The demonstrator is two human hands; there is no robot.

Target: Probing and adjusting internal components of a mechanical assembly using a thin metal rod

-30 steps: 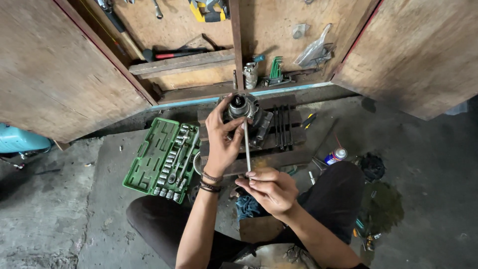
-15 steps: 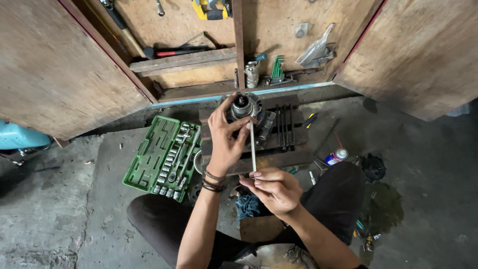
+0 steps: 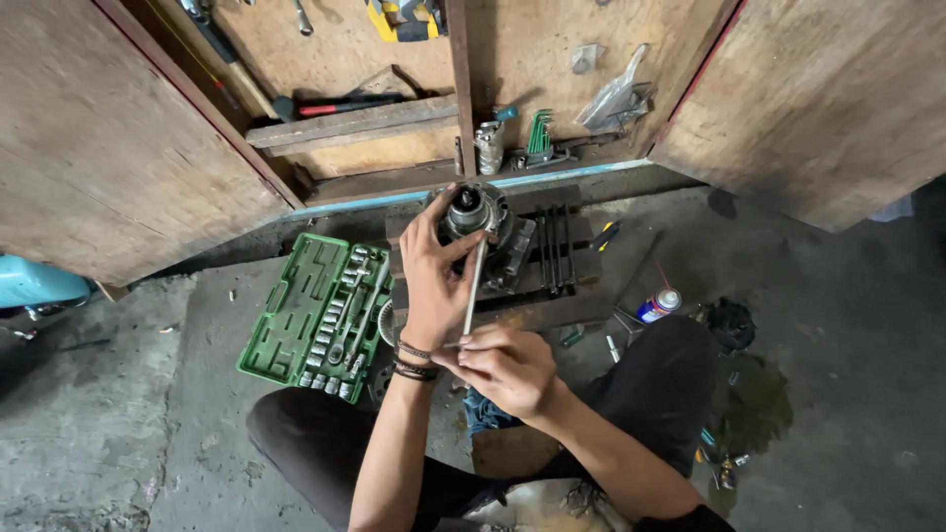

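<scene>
The left hand (image 3: 434,281) reaches forward, fingers curled around a round metal part (image 3: 475,212) on the wooden block (image 3: 552,300). The right hand (image 3: 507,366), closed, pinches the near end of a thin metal rod (image 3: 473,288) leaning toward that part. A green socket case (image 3: 315,315) lies open just beside the left wrist; 1 spray can (image 3: 658,305) stands to the right.

Both forearms bare, no sleeves showing to elbow. Left hand (image 3: 434,286): wrist wears two dark bracelets (image 3: 414,361), one thin, one thicker, beaded look. Right hand (image 3: 507,369): no rings, no watch, no glove. Legs in dark trousers (image 3: 650,394).
</scene>
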